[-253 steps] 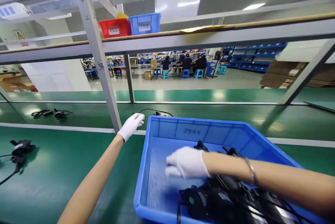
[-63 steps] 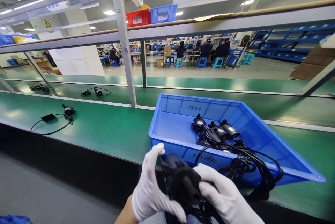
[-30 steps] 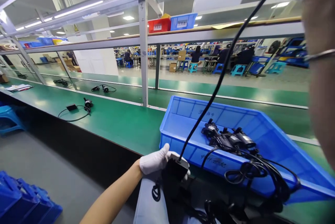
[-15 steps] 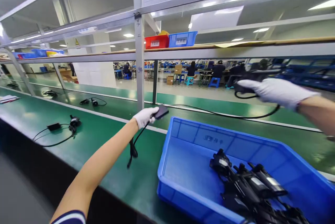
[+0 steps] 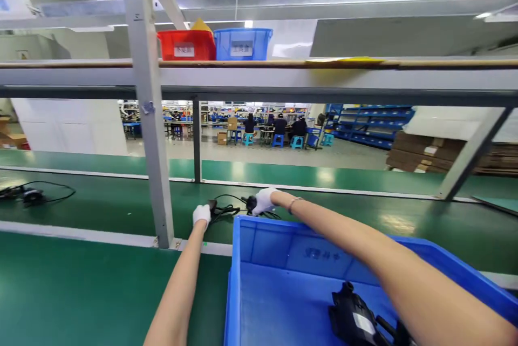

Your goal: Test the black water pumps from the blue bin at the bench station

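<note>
Both my hands wear white gloves and reach past the near edge of the belt to its far green surface. My left hand is closed on a small black power adapter, held low at the belt. A little to its right, my right hand closes around a black device, whose exact kind is too small to tell. Black cable lies looped between the two. Below my right forearm stands a blue plastic bin holding black devices with white labels, partly hidden by the arm.
A metal post rises left of my left hand. An overhead shelf carries a red bin and a light blue bin. Another cabled black device lies farther left. People sit in the distance.
The view has turned right. My right hand has come down and left with the black device to the belt. My left hand has carried the adapter forward, close beside it.
</note>
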`<state>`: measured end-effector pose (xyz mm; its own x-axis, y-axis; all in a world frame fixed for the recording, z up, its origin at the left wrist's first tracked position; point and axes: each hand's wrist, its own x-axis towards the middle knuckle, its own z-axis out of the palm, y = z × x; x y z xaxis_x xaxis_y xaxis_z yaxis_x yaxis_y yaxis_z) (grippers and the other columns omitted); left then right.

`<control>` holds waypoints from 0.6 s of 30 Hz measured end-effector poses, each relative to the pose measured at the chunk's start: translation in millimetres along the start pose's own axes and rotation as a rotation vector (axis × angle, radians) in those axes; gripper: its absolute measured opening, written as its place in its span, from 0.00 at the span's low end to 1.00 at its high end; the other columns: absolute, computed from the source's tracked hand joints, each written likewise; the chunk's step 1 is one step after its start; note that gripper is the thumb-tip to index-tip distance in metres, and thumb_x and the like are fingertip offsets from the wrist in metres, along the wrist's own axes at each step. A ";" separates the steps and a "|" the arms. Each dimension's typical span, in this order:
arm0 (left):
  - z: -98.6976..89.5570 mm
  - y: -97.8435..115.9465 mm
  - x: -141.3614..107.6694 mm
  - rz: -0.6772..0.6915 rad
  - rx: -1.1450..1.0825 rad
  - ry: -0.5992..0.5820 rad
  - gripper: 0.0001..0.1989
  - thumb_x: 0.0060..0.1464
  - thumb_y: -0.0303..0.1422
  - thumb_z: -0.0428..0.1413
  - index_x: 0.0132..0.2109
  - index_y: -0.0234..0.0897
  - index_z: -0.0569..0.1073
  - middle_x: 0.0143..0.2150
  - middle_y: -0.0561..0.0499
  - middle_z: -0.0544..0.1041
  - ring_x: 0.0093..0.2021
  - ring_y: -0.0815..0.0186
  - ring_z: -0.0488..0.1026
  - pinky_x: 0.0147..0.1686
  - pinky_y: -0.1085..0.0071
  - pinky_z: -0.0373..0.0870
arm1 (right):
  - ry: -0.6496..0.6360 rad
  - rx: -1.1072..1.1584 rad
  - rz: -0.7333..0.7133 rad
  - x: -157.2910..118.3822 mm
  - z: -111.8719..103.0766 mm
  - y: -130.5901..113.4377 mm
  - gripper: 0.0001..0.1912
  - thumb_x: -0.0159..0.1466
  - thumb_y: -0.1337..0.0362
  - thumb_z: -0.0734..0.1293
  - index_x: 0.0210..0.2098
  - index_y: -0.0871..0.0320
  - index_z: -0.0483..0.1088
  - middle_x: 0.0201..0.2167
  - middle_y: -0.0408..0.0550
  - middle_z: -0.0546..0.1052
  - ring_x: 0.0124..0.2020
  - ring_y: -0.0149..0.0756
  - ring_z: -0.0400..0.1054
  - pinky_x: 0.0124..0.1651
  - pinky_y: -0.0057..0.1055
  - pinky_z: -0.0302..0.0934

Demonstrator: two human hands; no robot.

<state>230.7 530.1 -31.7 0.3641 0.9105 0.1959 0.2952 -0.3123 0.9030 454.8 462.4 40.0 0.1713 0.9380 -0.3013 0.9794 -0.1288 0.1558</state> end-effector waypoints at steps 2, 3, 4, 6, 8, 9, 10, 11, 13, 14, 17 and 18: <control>-6.1 -20.0 4.2 -0.151 0.123 0.119 0.21 0.67 0.41 0.62 0.61 0.37 0.74 0.61 0.44 0.75 0.58 0.52 0.76 0.56 0.51 0.78 | -0.071 -0.002 -0.034 10.6 6.7 -13.7 0.16 0.74 0.55 0.70 0.53 0.62 0.75 0.49 0.51 0.79 0.46 0.40 0.77 0.50 0.41 0.75; -10.4 -24.7 7.8 -0.210 0.178 0.166 0.21 0.67 0.40 0.61 0.61 0.37 0.73 0.62 0.43 0.74 0.59 0.52 0.75 0.57 0.49 0.77 | -0.094 0.002 -0.044 12.0 6.5 -16.5 0.17 0.74 0.56 0.70 0.54 0.62 0.75 0.50 0.51 0.79 0.47 0.40 0.77 0.50 0.41 0.76; -14.8 -25.8 11.7 -0.247 0.227 0.194 0.21 0.67 0.40 0.61 0.62 0.37 0.73 0.63 0.42 0.74 0.60 0.52 0.74 0.59 0.48 0.75 | -0.109 0.007 -0.051 10.7 3.9 -16.4 0.17 0.74 0.56 0.70 0.55 0.62 0.74 0.50 0.51 0.79 0.47 0.40 0.77 0.50 0.41 0.76; -22.2 -18.3 18.2 -0.263 0.295 0.211 0.21 0.67 0.40 0.61 0.62 0.36 0.73 0.65 0.41 0.73 0.62 0.51 0.73 0.62 0.45 0.72 | -0.109 0.019 -0.061 -0.1 -6.5 -7.5 0.17 0.74 0.55 0.70 0.56 0.62 0.74 0.52 0.52 0.79 0.49 0.41 0.77 0.52 0.43 0.75; -25.7 -0.6 18.4 -0.216 0.320 0.183 0.20 0.68 0.41 0.60 0.61 0.35 0.74 0.65 0.41 0.73 0.64 0.51 0.72 0.64 0.44 0.69 | -0.074 0.030 -0.076 -24.0 -17.5 10.3 0.18 0.75 0.54 0.69 0.56 0.61 0.74 0.53 0.53 0.78 0.51 0.42 0.76 0.55 0.45 0.74; -25.8 10.9 15.0 -0.181 0.318 0.154 0.19 0.69 0.41 0.58 0.60 0.35 0.74 0.64 0.40 0.74 0.64 0.51 0.71 0.65 0.45 0.68 | -0.050 0.034 -0.085 -41.4 -20.2 20.6 0.19 0.75 0.53 0.68 0.56 0.61 0.74 0.54 0.53 0.78 0.53 0.43 0.76 0.57 0.47 0.72; -24.7 23.7 8.8 -0.141 0.306 0.117 0.19 0.70 0.42 0.56 0.59 0.34 0.74 0.63 0.40 0.75 0.64 0.51 0.72 0.65 0.47 0.68 | -0.031 0.036 -0.092 -62.0 -19.7 30.5 0.19 0.75 0.52 0.68 0.55 0.61 0.75 0.53 0.53 0.78 0.53 0.43 0.75 0.58 0.47 0.71; -22.5 37.3 0.1 -0.099 0.288 0.073 0.20 0.70 0.43 0.54 0.59 0.34 0.74 0.61 0.39 0.77 0.63 0.51 0.73 0.64 0.50 0.68 | -0.023 0.034 -0.094 -85.2 -15.4 39.3 0.19 0.76 0.51 0.67 0.54 0.61 0.75 0.53 0.53 0.79 0.53 0.43 0.75 0.59 0.48 0.71; -15.0 65.4 -24.1 -0.016 0.243 -0.027 0.22 0.69 0.45 0.50 0.58 0.34 0.75 0.59 0.40 0.79 0.60 0.51 0.75 0.62 0.55 0.70 | -0.047 0.019 -0.076 -134.4 4.7 51.8 0.21 0.76 0.49 0.66 0.52 0.61 0.76 0.50 0.52 0.80 0.52 0.43 0.76 0.59 0.48 0.71; -10.0 79.2 -38.6 0.022 0.220 -0.080 0.23 0.68 0.46 0.50 0.58 0.35 0.75 0.58 0.40 0.80 0.59 0.51 0.76 0.61 0.57 0.71 | -0.074 0.008 -0.058 -157.4 19.3 55.5 0.21 0.75 0.49 0.67 0.51 0.61 0.76 0.49 0.52 0.80 0.51 0.42 0.76 0.58 0.48 0.71; 6.9 116.2 -85.3 0.114 0.166 -0.232 0.23 0.64 0.49 0.51 0.54 0.38 0.78 0.55 0.44 0.82 0.57 0.51 0.77 0.59 0.60 0.72 | -0.125 -0.004 0.008 -207.1 67.5 60.2 0.18 0.74 0.52 0.70 0.52 0.62 0.76 0.50 0.52 0.80 0.49 0.41 0.77 0.55 0.46 0.74; 12.0 126.1 -100.3 0.134 0.153 -0.276 0.23 0.63 0.50 0.52 0.52 0.39 0.78 0.54 0.44 0.82 0.57 0.50 0.77 0.59 0.59 0.72 | -0.116 0.005 0.022 -215.9 80.9 60.8 0.18 0.74 0.54 0.70 0.53 0.62 0.75 0.50 0.52 0.79 0.49 0.41 0.77 0.54 0.45 0.74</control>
<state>242.0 396.2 57.8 0.6278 0.7574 0.1796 0.3496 -0.4804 0.8044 486.1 226.0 38.3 0.2041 0.8912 -0.4051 0.9756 -0.1511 0.1591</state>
